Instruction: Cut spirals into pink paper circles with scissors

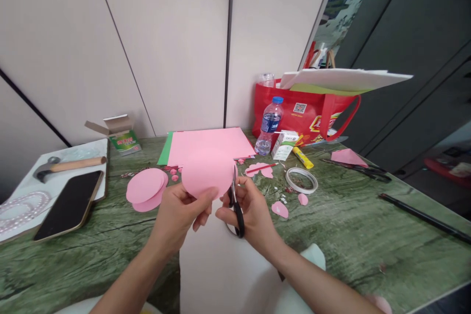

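Note:
My left hand pinches the lower edge of a round pink paper, holding it up above the table. In my right hand is a pair of black-handled scissors, fingers through the loops. The blades stand upright at the paper's right edge; whether they bite into it I cannot tell. Left of my hands lies a small stack of pink paper circles. Behind the held paper rests a pile of pink sheets with a green sheet under it.
At left are a hammer, a phone and a beaded string. A water bottle, a red bag, a glue stick and a tape roll stand or lie right. Another pair of scissors lies farther right.

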`<control>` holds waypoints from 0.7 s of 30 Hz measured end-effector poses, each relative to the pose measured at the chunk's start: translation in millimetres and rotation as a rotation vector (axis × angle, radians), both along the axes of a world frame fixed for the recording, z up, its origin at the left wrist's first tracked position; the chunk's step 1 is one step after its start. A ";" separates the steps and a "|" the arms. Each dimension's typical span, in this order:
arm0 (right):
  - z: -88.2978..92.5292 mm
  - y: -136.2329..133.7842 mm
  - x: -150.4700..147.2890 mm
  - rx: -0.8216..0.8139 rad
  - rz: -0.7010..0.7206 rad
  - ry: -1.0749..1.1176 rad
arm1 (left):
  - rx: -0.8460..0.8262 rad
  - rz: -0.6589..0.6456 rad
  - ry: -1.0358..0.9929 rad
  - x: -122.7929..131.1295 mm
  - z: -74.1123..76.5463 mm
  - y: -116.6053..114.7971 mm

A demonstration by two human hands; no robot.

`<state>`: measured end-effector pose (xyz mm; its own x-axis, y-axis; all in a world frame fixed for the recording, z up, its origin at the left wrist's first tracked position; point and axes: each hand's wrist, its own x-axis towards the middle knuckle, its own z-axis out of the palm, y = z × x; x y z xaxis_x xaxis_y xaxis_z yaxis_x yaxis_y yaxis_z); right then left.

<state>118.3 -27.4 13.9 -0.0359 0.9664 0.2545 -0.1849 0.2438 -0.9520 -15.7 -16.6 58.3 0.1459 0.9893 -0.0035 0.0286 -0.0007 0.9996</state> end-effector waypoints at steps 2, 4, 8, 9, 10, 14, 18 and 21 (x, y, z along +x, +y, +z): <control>-1.8 0.3 -0.8 -0.007 0.003 0.016 | -0.004 0.006 -0.005 0.7 1.3 -0.5; -3.3 0.8 -1.4 -0.022 0.004 0.038 | -0.005 0.016 -0.010 1.1 2.2 -0.8; -3.8 0.8 -1.7 -0.075 0.002 0.064 | 0.010 0.033 -0.008 0.3 1.2 -0.2; -3.4 0.5 -1.8 -0.087 0.005 0.071 | 0.017 0.035 -0.006 -0.1 0.5 0.0; -2.9 0.1 -1.9 -0.096 0.008 0.079 | 0.027 0.034 -0.007 -0.3 -0.4 0.3; -1.4 -2.3 -3.3 -0.110 0.022 0.104 | 0.041 -0.050 -0.044 0.7 -1.9 -0.1; -1.7 -4.0 -5.2 -0.126 0.041 0.102 | 0.028 -0.059 -0.023 2.7 -0.3 -2.0; -1.4 -3.5 -4.9 -0.118 0.034 0.080 | 0.023 0.016 0.022 2.2 0.2 -2.7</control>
<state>113.4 -30.9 12.5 -0.0537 0.9883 0.1430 -0.2677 0.1237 -0.9555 -13.4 -19.4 58.5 0.1298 0.9914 0.0162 0.0508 -0.0230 0.9984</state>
